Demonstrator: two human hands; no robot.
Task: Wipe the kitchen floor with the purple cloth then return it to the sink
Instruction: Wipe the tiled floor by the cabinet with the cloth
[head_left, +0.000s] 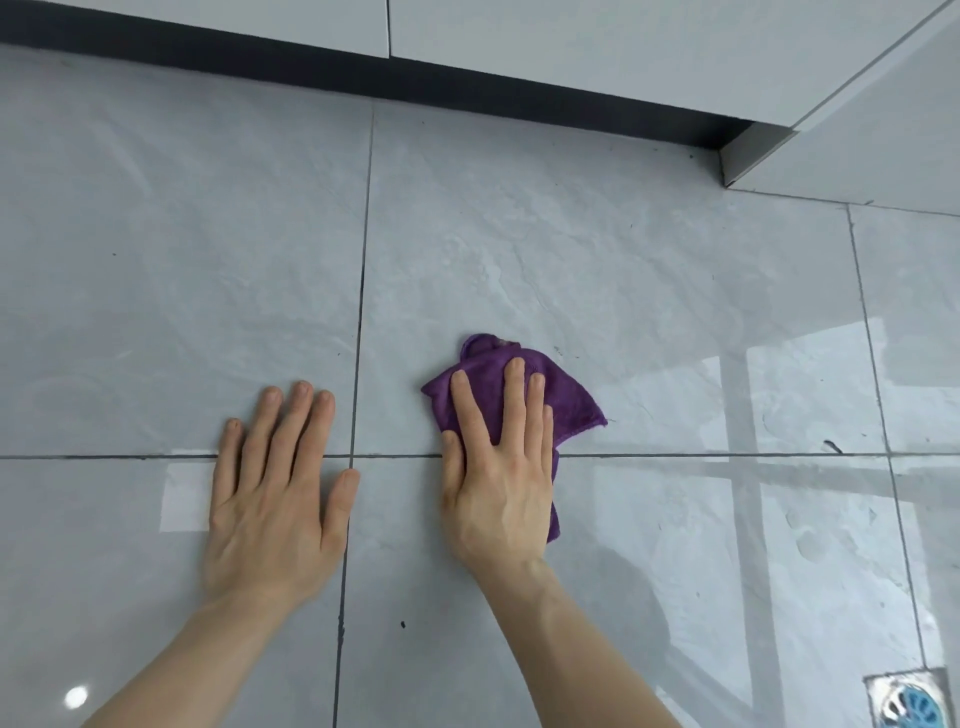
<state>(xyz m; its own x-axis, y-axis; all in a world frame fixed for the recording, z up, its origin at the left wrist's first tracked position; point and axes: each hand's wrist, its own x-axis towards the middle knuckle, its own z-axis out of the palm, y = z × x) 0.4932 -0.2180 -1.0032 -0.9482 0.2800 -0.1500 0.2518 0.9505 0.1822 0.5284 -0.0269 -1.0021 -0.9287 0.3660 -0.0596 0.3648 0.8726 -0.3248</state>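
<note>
The purple cloth (563, 395) lies crumpled on the grey tiled floor (597, 260), just right of centre. My right hand (498, 467) presses flat on top of it, fingers spread, covering its lower left part. My left hand (275, 488) rests flat on the bare tile to the left, palm down, fingers apart, holding nothing. The sink is out of view.
White cabinet fronts (571, 41) with a dark kickboard (363, 78) run along the top; another cabinet (857, 145) juts out at the upper right. A metal floor drain (911, 701) sits at the bottom right corner. Small dark specks dot the tiles.
</note>
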